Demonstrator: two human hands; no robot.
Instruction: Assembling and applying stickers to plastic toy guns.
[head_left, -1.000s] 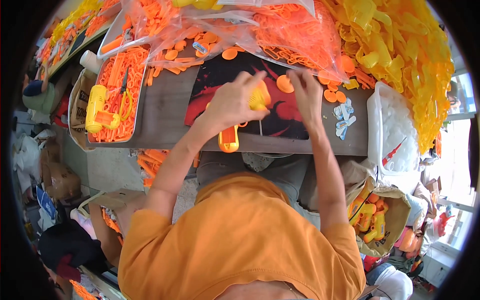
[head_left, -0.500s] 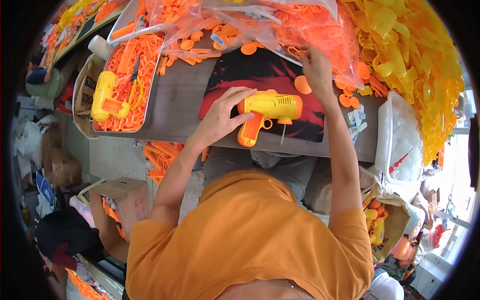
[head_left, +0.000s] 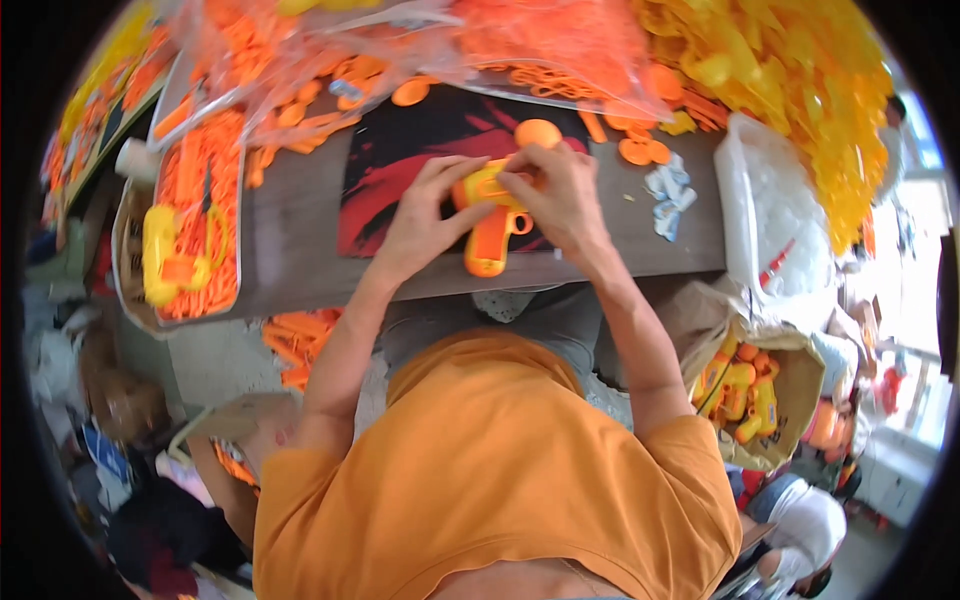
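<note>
Grey and crowded, the worktable (head_left: 300,230) carried a black-and-red mat (head_left: 400,170) at its middle, where both hands met over an orange toy gun (head_left: 490,225). Fingers of the right hand (head_left: 560,195) were curled down onto the top of the toy's body, pinching at a yellow part there; what lay under the fingertips could not be made out. Fingers of the left hand (head_left: 425,215) were spread and wrapped against the toy's left side, steadying it. The toy lay on the mat near the table's front edge, its grip pointing toward the person.

Just beyond the hands, a round orange disc (head_left: 538,132) sat on the mat. More orange discs (head_left: 640,150) lay to the right, beside a few small pale blue pieces (head_left: 665,190). Clear bags of orange parts (head_left: 560,40) ran along the far edge, and a heap of yellow parts (head_left: 790,80) filled the far right. At the left stood a tray (head_left: 238,280) holding orange pieces and a yellow toy (head_left: 160,250). Below the table on the right, a brown bag (head_left: 795,390) held finished orange and yellow toy guns.
</note>
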